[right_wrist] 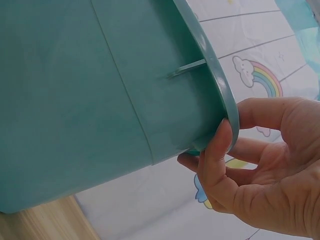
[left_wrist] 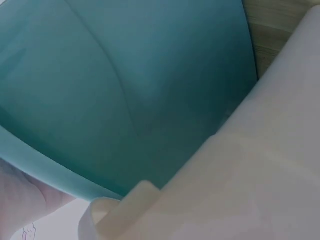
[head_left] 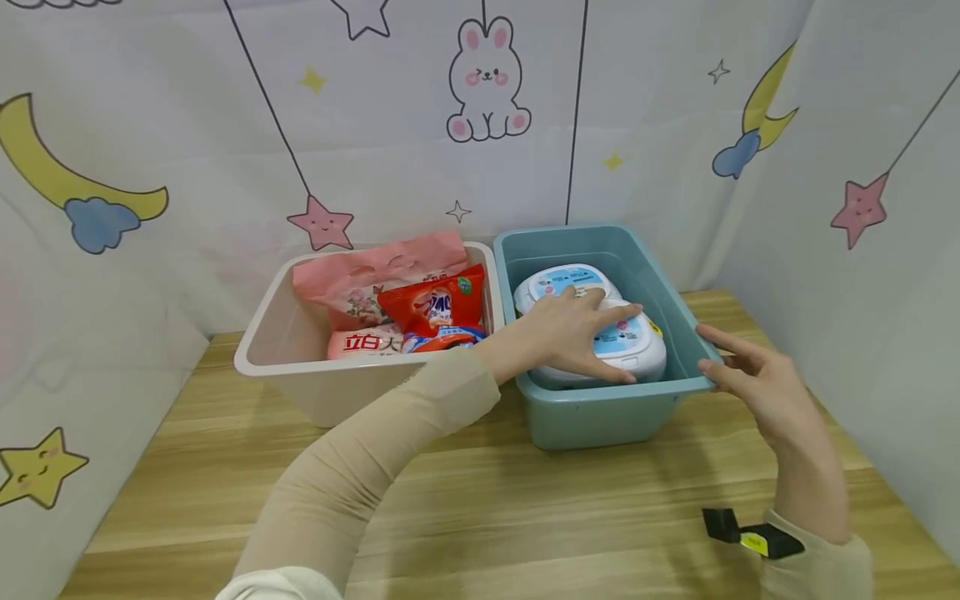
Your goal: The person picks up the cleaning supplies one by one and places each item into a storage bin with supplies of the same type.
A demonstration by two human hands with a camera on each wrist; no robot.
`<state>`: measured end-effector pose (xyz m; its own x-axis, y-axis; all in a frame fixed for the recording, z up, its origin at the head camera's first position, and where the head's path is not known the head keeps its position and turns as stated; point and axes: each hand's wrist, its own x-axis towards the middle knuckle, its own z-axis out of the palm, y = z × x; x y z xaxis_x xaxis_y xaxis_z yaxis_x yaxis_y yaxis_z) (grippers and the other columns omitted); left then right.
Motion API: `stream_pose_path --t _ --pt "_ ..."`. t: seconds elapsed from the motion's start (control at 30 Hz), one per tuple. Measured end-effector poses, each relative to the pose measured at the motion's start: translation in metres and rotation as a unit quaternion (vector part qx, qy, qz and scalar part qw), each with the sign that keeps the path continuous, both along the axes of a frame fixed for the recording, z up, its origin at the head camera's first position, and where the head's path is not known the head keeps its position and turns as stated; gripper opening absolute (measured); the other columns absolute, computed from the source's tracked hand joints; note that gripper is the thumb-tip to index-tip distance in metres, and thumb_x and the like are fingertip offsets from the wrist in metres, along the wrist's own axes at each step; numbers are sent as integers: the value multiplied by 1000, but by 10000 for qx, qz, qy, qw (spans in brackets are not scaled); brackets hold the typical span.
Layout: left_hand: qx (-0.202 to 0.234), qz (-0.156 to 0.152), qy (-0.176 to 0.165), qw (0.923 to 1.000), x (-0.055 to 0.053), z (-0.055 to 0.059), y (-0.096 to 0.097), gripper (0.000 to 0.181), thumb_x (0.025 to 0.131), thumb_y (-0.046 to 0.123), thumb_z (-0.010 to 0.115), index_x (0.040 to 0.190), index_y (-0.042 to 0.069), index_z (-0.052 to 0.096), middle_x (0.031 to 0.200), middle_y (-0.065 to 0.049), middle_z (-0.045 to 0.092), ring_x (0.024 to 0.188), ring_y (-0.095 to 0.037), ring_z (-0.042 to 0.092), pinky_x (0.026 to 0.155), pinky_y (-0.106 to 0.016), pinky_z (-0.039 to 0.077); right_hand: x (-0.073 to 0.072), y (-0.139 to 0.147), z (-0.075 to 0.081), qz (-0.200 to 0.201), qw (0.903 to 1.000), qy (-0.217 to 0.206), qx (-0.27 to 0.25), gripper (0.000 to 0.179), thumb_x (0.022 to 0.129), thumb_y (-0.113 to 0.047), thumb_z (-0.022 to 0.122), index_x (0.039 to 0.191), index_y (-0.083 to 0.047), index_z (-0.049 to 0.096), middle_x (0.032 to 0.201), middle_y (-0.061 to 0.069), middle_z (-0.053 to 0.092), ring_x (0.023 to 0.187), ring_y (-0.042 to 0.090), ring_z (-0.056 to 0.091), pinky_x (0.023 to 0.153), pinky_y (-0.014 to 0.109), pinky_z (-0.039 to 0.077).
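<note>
In the head view my left hand (head_left: 577, 333) rests with spread fingers on a white plastic box (head_left: 648, 350) with a blue printed lid. A second such white box (head_left: 542, 283) lies behind it. Both boxes are inside the teal bin (head_left: 600, 421). With thumb and fingers my right hand (head_left: 768, 387) grips the bin's front right rim corner. The right wrist view shows the thumb (right_wrist: 220, 145) on the outer side of that rim. From the left wrist, the bin's outer wall (left_wrist: 125, 90) and the sleeve (left_wrist: 250, 185) fill most of the view.
Left of the teal bin stands a beige bin (head_left: 285, 337), holding a pink bag (head_left: 337, 287), a red detergent bag (head_left: 438, 308) and a pack with red lettering (head_left: 363, 342). Beneath both is a wooden table (head_left: 517, 508). A printed curtain (head_left: 405, 125) hangs close behind.
</note>
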<state>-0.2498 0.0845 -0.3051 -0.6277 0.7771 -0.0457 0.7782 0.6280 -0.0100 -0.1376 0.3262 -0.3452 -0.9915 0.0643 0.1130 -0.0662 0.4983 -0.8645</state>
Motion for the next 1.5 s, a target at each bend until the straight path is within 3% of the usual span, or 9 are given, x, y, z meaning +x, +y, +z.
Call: stream_pose_path --t 0.23,0.5,0.93,1.17,1.5 --pt "-31 -4 -131 9999 -1 -2 2 89 76 80 49 151 44 19 155 -6 32 136 -37 40 99 -49 48 1 0 2 -17 10000 2 56 54 95 -23 60 144 -10 44 100 -23 60 83 0 58 75 13 45" --pt "-175 83 -520 9985 -3 -6 6 87 78 75 52 151 43 17 158 -7 26 141 -35 32 106 -53 41 2 2 1 -12 10000 -2 -3 53 95 -22 60 144 -10 44 102 -20 58 81 0 57 75 12 46" --pt "-273 167 -887 9955 -6 -10 4 87 79 71 55 151 44 14 159 -7 22 140 -37 32 108 -54 38 2 1 1 29 10000 -66 -51 54 95 -22 59 145 -10 42 103 -20 57 83 -1 56 76 11 45" --pt "-260 284 -1253 9914 -7 -12 4 86 80 66 60 150 49 14 159 -7 20 142 -40 27 106 -57 39 1 2 0 65 9999 -36 -82 54 95 -21 59 145 -10 42 107 -21 54 81 -1 56 74 11 47" --pt "-527 326 -1486 9870 -6 -16 6 87 81 63 62 149 52 9 160 -4 13 145 -38 19 110 -60 32 1 0 0 59 10000 -47 43 55 96 -25 59 145 -10 41 108 -19 54 84 -1 56 76 12 46"
